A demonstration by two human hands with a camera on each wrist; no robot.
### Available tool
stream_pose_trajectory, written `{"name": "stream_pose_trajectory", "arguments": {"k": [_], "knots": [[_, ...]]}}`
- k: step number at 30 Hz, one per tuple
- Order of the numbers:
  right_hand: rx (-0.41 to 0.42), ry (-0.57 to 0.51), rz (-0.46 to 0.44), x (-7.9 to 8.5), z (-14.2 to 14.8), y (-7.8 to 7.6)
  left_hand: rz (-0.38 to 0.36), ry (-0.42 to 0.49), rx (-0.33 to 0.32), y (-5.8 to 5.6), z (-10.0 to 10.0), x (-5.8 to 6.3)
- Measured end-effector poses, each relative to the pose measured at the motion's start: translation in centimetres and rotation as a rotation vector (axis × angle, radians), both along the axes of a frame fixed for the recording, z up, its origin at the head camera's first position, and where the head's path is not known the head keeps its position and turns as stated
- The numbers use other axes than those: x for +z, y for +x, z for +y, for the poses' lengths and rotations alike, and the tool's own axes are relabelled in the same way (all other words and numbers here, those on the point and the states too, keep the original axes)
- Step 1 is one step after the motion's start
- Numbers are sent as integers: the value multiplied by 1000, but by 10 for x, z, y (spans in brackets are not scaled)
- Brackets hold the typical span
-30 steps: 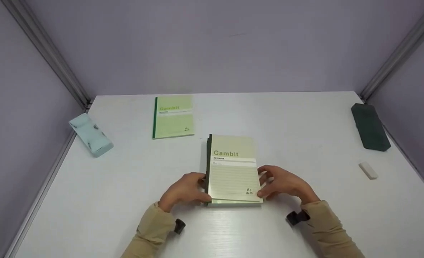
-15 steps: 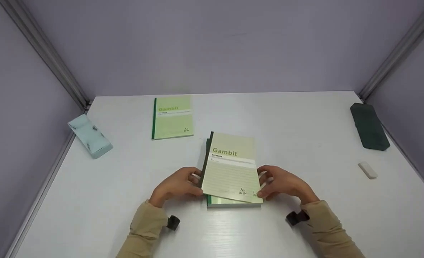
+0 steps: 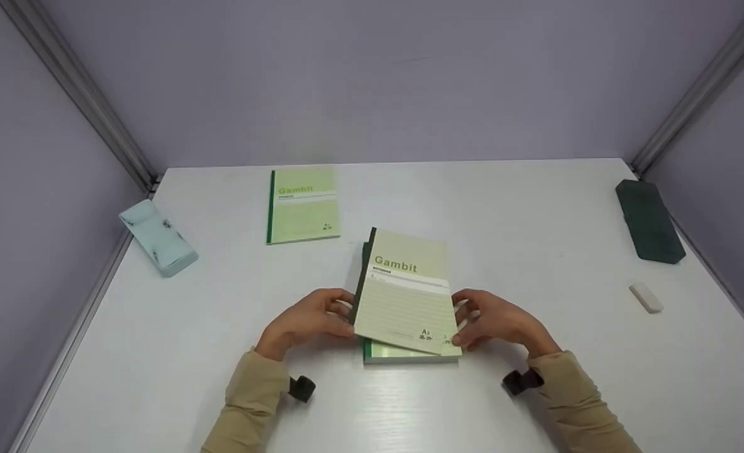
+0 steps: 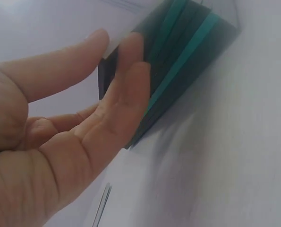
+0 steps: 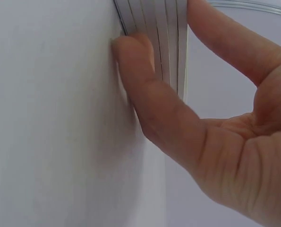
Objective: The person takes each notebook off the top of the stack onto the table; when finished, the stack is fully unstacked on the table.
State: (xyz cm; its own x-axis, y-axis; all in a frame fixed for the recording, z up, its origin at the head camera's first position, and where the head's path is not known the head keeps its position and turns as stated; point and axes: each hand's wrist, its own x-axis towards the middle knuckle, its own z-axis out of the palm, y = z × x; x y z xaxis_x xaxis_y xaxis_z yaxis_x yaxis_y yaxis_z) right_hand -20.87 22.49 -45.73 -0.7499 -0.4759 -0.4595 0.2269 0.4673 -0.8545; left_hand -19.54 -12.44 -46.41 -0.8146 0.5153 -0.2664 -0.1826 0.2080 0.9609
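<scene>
A stack of pale green Gambit notebooks [image 3: 406,356] lies on the white table. Its top notebook [image 3: 403,302] is skewed, with the lower end swung left past the ones below. My left hand [image 3: 309,319] holds this top notebook by its lower left corner, thumb at the cover's edge. In the left wrist view the fingers lie against the dark and green spines [image 4: 183,61]. At the right side my right hand [image 3: 501,321] grips the stack, thumb by the upper cover. The right wrist view has its curled fingers at the page edges [image 5: 161,33].
Another Gambit notebook [image 3: 304,214] lies farther back on the left. A light blue case [image 3: 159,239] is at the left edge. On the right are a dark green case [image 3: 650,221] and a white eraser [image 3: 646,298]. Walls enclose the table's back and sides.
The top notebook has turned, its lower end going left, and then slid slightly away from the person. My left hand moved left and a little forward with it; the right hand stayed put.
</scene>
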Motion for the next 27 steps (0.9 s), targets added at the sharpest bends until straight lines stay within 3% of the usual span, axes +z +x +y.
{"name": "stream_pose_trajectory", "arguments": {"k": [5, 9, 21, 27], "knots": [[9, 1, 8, -1, 0, 1, -42, 111, 23, -3, -2, -3], [19, 2, 11, -1, 0, 1, -56, 139, 44, -5, -2, -3], [17, 0, 15, -3, 0, 0, -31, 216, 58, -19, 0, 12], [15, 2, 24, -3, 0, -1, -36, 275, 107, -29, 4, 19]]}}
